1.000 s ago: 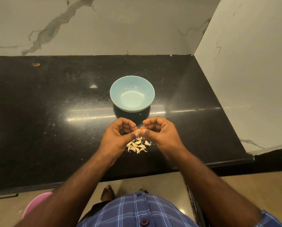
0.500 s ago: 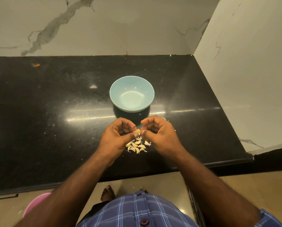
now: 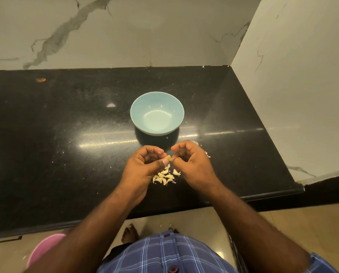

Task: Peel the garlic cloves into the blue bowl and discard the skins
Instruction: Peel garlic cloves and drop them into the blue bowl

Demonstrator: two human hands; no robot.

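Observation:
A light blue bowl (image 3: 157, 113) stands on the black counter (image 3: 66, 144) with nothing inside it. Just in front of it my left hand (image 3: 145, 166) pinches a small garlic clove (image 3: 167, 158) between thumb and fingers. My right hand (image 3: 192, 164) meets it from the right, its curled fingertips picking at the clove's end. Below the hands a small pile of several garlic cloves (image 3: 165, 177) lies on the counter. A few bits of white skin (image 3: 207, 154) show beside my right hand.
White marble walls close the counter at the back and right. The counter's front edge (image 3: 263, 196) runs just below my wrists. A pink tub (image 3: 44, 249) sits on the floor at the lower left, near my bare foot (image 3: 130, 232).
Both hands stay over the pile, working the same clove. The right hand's fingers have shifted slightly up and apart from the left. The bowl has not moved.

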